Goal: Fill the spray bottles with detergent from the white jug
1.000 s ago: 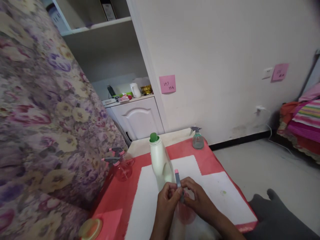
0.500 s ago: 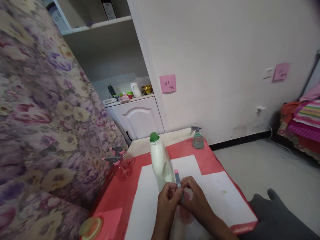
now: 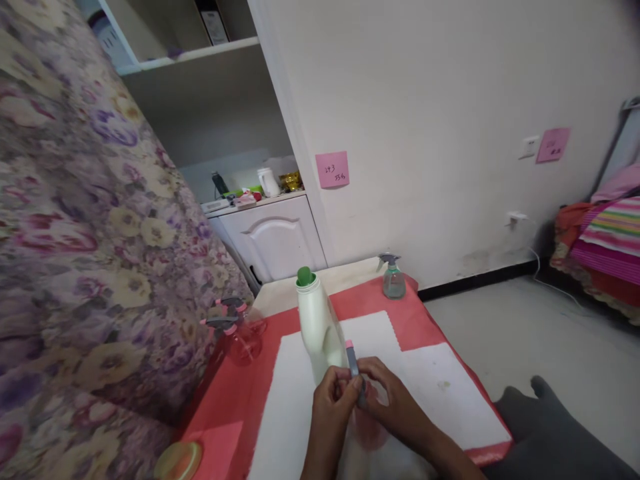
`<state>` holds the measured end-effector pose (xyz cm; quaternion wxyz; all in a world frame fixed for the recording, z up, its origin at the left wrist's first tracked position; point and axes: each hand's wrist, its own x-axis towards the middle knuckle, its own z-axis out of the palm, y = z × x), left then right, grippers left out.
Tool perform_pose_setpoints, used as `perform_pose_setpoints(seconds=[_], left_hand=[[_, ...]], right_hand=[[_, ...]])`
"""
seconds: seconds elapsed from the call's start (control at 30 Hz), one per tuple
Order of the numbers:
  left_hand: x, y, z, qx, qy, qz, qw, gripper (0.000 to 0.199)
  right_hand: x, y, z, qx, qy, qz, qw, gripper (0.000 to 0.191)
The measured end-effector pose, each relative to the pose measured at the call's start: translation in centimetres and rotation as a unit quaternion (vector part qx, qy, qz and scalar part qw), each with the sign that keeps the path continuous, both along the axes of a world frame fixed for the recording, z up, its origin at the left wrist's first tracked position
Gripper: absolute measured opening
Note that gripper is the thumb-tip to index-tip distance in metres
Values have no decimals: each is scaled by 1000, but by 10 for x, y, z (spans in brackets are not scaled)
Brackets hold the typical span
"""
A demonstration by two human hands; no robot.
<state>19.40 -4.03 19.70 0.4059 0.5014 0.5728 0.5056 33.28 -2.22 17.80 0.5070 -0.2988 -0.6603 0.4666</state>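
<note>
Both hands are together at the lower middle, around a grey spray head with a pink tip (image 3: pixel 351 360). My left hand (image 3: pixel 334 400) has its fingers closed on the spray head from the left. My right hand (image 3: pixel 393 400) pinches it from the right. Beneath them is a pinkish clear spray bottle (image 3: pixel 370 430), partly hidden by the hands. Just behind, a pale green jug (image 3: pixel 315 320) with a green spout stands upright on white paper (image 3: pixel 285 400).
Pink spray bottles (image 3: pixel 243 343) stand at the left of the red-covered table (image 3: pixel 220 407). A greenish spray bottle (image 3: pixel 394 283) is at the back right corner. A round yellow-rimmed lid (image 3: pixel 179 460) lies front left. A floral curtain (image 3: pixel 100 267) hangs on the left.
The view has shifted slightly. Both hands keep their hold on the spray head, with only slight finger movement.
</note>
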Motion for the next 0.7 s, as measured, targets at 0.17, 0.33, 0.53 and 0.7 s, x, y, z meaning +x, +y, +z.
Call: perform_pose_setpoints(seconds=[0.17, 0.33, 0.53, 0.7], left_hand=[[0, 0, -3, -3, -7, -3, 1000, 39], [0, 2, -6, -8, 5, 16, 1000, 42], [-1, 1, -6, -7, 10, 8, 1000, 40], [-2, 1, -4, 0, 15, 4, 1000, 38]], right_hand=[[0, 1, -1, 6, 15, -56, 998, 12], [1, 0, 2, 17, -4, -10, 1000, 17], [-1, 1, 0, -2, -11, -60, 998, 13], [3, 0, 5, 11, -24, -5, 1000, 12]])
